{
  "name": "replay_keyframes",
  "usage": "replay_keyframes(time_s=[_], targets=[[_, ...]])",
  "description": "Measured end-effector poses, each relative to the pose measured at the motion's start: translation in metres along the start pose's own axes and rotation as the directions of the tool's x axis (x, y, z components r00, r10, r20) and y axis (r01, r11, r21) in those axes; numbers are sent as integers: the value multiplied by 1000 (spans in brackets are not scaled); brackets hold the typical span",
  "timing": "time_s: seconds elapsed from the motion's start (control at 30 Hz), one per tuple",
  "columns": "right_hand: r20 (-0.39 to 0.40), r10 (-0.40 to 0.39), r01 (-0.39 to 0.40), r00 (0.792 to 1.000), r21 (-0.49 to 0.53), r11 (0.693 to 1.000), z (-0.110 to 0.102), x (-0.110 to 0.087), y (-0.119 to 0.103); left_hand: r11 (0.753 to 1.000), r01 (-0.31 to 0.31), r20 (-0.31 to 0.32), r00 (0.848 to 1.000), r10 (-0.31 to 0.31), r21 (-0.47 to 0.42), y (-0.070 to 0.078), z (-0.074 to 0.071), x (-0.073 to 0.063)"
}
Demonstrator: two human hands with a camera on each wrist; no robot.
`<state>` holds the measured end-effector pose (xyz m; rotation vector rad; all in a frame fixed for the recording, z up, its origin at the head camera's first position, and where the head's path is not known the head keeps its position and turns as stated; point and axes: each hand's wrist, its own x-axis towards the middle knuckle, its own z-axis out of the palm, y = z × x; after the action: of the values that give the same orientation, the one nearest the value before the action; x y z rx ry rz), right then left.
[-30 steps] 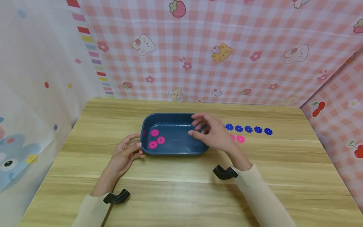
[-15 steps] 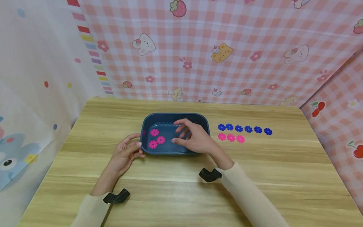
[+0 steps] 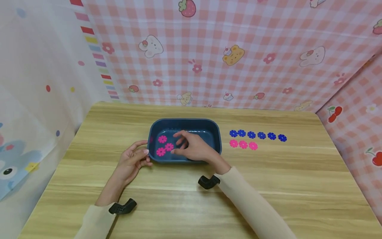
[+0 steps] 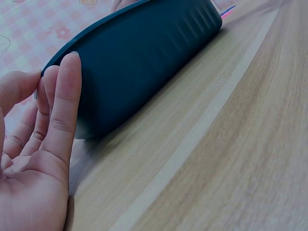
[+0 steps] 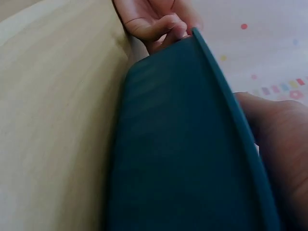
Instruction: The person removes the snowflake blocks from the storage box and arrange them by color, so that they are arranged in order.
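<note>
A dark blue rectangular basin point(image 3: 211, 136) stands on the table, and three pink snowflake-shaped discs point(image 3: 162, 139) lie in its left part. My left hand point(image 3: 132, 162) holds the basin's left end, thumb at the rim and fingers against the outer wall, as the left wrist view shows on the basin point(image 4: 134, 67). Inside the basin's outline, my right hand point(image 3: 194, 147) reaches in with loosely bent fingers, thumb and fingertips apart, just right of the pink discs. Nothing shows between them. In the right wrist view the basin's wall point(image 5: 168, 139) hides most of that hand point(image 5: 286, 144).
Right of the basin, several blue snowflake discs point(image 3: 251, 135) form a row on the wooden table point(image 3: 167, 209). Three pink discs point(image 3: 243, 144) make a shorter row in front of them. A checked cloth point(image 3: 203, 79) hangs behind the table's far edge.
My right hand has moved left, from the basin's right end to beside the pink discs inside, uncovering the discs on the table. My left hand and the basin have stayed put.
</note>
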<state>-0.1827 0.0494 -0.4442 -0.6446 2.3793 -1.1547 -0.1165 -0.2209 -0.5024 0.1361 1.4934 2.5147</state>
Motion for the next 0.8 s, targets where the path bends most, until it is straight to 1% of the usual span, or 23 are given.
replay_keyframes(time_s=[0.17, 0.43, 0.6, 0.8], targets=[[17, 11, -11, 1000, -23, 1000, 4, 10, 1, 1000, -1, 6, 1000, 1, 5, 0, 2, 0], [2, 25, -25, 1000, -72, 997, 9, 24, -3, 1000, -1, 13, 1000, 1, 12, 3, 1, 1], [-15, 24, -26, 1000, -150, 988, 14, 31, -3, 1000, -9, 24, 1000, 9, -2, 2, 1, 1], [-41, 15, -24, 999, -228, 973, 17, 31, -4, 1000, -18, 28, 999, 19, -2, 0, 0, 0]])
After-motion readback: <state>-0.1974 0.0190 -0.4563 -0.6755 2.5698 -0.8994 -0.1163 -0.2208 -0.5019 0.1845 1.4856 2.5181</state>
